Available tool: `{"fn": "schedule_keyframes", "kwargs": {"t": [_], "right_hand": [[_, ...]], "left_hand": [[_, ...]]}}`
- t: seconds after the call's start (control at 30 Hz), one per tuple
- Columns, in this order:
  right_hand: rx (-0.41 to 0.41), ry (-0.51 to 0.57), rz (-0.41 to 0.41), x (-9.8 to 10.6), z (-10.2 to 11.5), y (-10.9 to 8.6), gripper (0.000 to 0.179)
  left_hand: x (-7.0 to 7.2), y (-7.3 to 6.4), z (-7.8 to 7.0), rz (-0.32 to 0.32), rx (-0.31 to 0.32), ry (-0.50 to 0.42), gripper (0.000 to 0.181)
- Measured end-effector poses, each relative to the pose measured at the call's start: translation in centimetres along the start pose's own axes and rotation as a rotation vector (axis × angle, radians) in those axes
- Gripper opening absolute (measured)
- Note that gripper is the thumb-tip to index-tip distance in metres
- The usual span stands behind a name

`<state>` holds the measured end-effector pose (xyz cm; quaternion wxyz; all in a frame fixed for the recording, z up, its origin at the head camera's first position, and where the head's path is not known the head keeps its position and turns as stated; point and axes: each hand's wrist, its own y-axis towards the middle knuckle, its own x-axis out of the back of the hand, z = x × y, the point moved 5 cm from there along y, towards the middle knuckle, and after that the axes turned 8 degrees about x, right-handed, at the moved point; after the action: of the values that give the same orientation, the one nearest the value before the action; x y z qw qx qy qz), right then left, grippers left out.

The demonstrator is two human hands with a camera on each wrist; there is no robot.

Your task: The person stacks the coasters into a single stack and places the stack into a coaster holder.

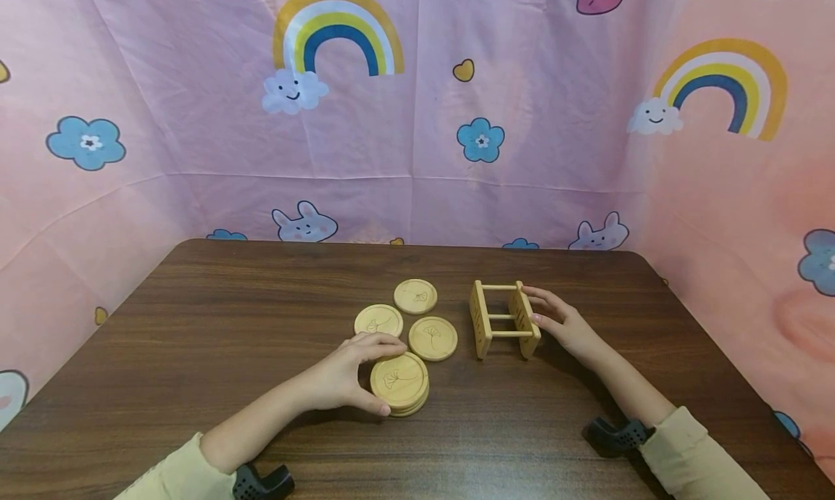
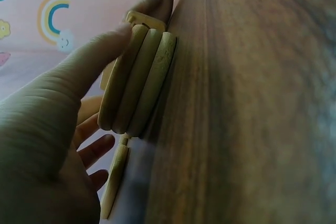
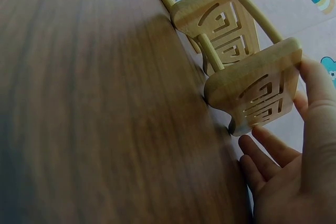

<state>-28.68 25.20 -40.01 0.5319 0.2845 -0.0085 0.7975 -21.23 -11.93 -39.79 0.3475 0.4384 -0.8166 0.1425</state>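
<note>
My left hand curls round a stack of round wooden coasters with a carved leaf on top. In the left wrist view, the thumb lies at the edge of the uppermost of three stacked coasters; the fingertips at the far edge are partly hidden. On the right stands a small wooden rack with two end panels joined by rods. My right hand holds its right panel with thumb and forefinger at the edge and outer face, the other fingers loose below it.
Several single coasters lie flat just beyond the stack: one at the back, one at left partly behind the left hand, one at right between stack and rack. A brown wooden table carries everything, with patterned cloth hanging behind.
</note>
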Motion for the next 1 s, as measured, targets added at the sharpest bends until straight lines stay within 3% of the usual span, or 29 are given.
{"fn": "schedule_keyframes", "kwargs": {"t": [0.5, 0.77, 1.0], "right_hand": [[-0.003, -0.002, 0.002, 0.0, 0.0, 0.0, 0.053], [-0.006, -0.002, 0.0, 0.0, 0.0, 0.0, 0.053], [-0.002, 0.003, -0.003, 0.0, 0.1, 0.1, 0.053]], "left_hand": [[0.9, 0.3, 0.0, -0.124, -0.031, -0.068, 0.07], [1.9, 0.5, 1.1, -0.195, 0.043, -0.059, 0.069], [3.0, 1.0, 2.2, -0.225, 0.046, -0.049, 0.067]]}}
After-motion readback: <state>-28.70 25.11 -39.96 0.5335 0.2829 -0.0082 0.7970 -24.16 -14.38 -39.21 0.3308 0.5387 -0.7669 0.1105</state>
